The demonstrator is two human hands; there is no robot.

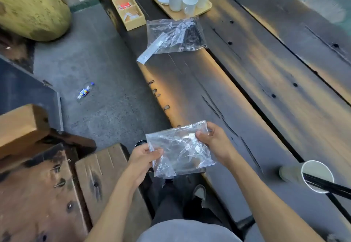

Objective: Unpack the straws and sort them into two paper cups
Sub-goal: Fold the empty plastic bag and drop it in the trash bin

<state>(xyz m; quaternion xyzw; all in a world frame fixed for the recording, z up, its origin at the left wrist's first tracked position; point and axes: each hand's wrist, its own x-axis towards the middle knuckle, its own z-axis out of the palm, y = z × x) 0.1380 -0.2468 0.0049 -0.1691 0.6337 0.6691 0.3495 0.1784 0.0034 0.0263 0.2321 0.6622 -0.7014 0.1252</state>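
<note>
I hold a clear plastic bag over the near edge of the dark wooden table. My left hand pinches its lower left corner and my right hand grips its upper right edge. The bag looks empty and crinkled. A paper cup lies tipped at the right, with black straws sticking out of its mouth. Farther up the table lies a second clear bag with dark straws inside and a white strip poking out at its lower left.
A wooden tray at the back carries white cups and plates. A partitioned wooden box stands left of it. A wooden bench is below left. A small plastic bottle lies on the grey floor.
</note>
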